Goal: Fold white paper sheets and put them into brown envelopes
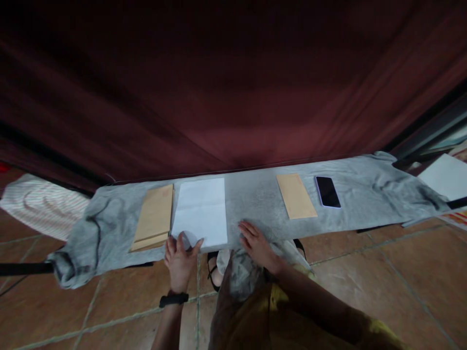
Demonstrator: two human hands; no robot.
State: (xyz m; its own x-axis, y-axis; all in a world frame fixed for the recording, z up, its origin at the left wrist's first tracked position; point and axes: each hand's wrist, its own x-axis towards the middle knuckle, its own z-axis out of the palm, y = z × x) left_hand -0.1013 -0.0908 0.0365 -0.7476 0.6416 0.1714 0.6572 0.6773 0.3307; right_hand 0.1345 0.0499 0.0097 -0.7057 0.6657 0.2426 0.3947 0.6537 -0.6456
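White paper (201, 209), with faint fold creases across it, lies flat on a narrow bench covered in grey cloth (251, 194). At its lower left corner rests my left hand (181, 257), fingers spread, the tips touching the sheet's near edge. Nothing is gripped in it. My right hand (257, 245) lies on the cloth at the bench's near edge, right of the paper, its fingers stretched out and holding nothing. Left of the paper is a stack of brown envelopes (155, 211). A single brown envelope (296, 196) lies farther right, apart from both hands.
A phone (328, 192) with a dark screen lies right of the single envelope. Behind the bench hangs a dark red curtain (237, 97). Striped cloth (44, 204) is at the far left, white sheets (447, 177) at the far right. Tiled floor (365, 277) shows below.
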